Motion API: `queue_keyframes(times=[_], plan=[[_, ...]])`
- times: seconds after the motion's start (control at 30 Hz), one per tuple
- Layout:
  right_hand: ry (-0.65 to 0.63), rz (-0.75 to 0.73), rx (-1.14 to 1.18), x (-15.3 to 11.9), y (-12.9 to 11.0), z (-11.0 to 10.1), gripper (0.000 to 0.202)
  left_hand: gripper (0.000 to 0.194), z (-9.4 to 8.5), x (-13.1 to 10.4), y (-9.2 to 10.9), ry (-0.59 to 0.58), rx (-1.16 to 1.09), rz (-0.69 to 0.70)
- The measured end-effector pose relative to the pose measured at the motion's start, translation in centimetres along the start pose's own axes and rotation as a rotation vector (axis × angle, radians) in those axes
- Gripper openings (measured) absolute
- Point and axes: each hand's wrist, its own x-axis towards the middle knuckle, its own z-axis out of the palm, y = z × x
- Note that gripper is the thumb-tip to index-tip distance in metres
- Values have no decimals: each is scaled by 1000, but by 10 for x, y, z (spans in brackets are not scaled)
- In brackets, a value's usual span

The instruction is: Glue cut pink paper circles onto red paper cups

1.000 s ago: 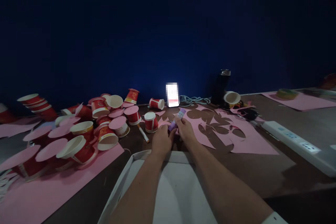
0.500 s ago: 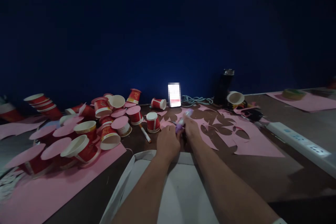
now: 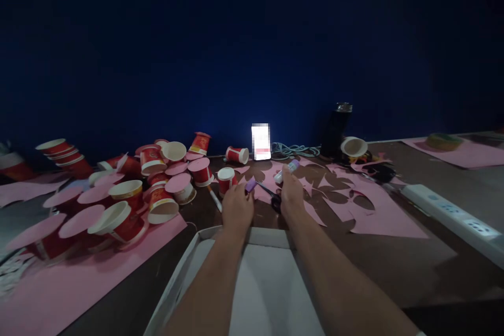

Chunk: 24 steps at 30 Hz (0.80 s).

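Note:
My left hand is closed on a small purple cap, beside an upside-down red cup. My right hand grips a white and purple glue stick, held tilted above cut pink paper. Between the hands, dark-handled scissors lie on the brown table. A white and orange marker rests left of my left hand. Under my forearms is an open white box.
Red paper cups, several with pink paper discs, crowd the left. A lit phone stands by the blue partition, near coiled cable. On the right are a power strip, a black bottle and cut paper sheets.
My hands have moved apart, my left leftward and my right slightly right. The purple cap and the glue stick, close together before, are now separate. The scissors show more fully between them.

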Motion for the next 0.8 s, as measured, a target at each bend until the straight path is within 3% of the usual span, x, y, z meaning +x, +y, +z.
queue_keyframes(times=[0.17,0.3,0.4,0.53,0.6,0.67,0.8], plan=[[-6,101,-14,-10,-8,3,45,27,14,-6,9,-136,0,143],[-13,112,-33,-16,-13,4,45,31,22,-7,7,-159,3,141],[-6,67,-69,-15,-12,4,44,42,15,-4,5,-41,-74,116],[-27,54,-92,-13,-9,3,45,49,-5,6,-4,345,-122,-1],[-32,61,-78,-14,-8,3,45,64,-11,11,-13,453,-97,-89],[-47,74,-59,-15,-7,2,44,81,-12,15,-22,461,-92,-192],[-62,61,-56,-18,-8,1,42,97,-5,21,-32,303,-99,-297]])
